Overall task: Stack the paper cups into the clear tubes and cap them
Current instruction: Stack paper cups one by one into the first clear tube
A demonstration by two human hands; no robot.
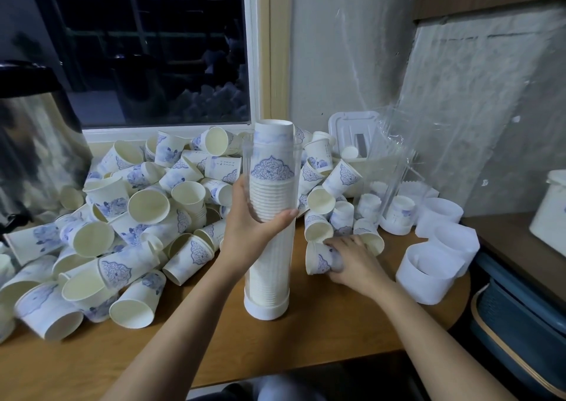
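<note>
A clear tube [269,266] stands upright on the wooden table [321,348] in a white cap [266,308]. It is full of nested white paper cups with blue patterns, and the top cup [273,131] sticks out above its rim. My left hand [251,221] grips the tube at mid height. To the right, my right hand [352,261] holds a loose cup [318,261] lying on its side on the table. A large pile of loose cups [128,214] covers the table's left and back.
Several white caps [428,273] sit at the right of the table, with empty clear tubes [395,168] leaning behind them. A metal urn [33,143] stands at the far left, a white lidded container [549,211] at the far right. The window is behind.
</note>
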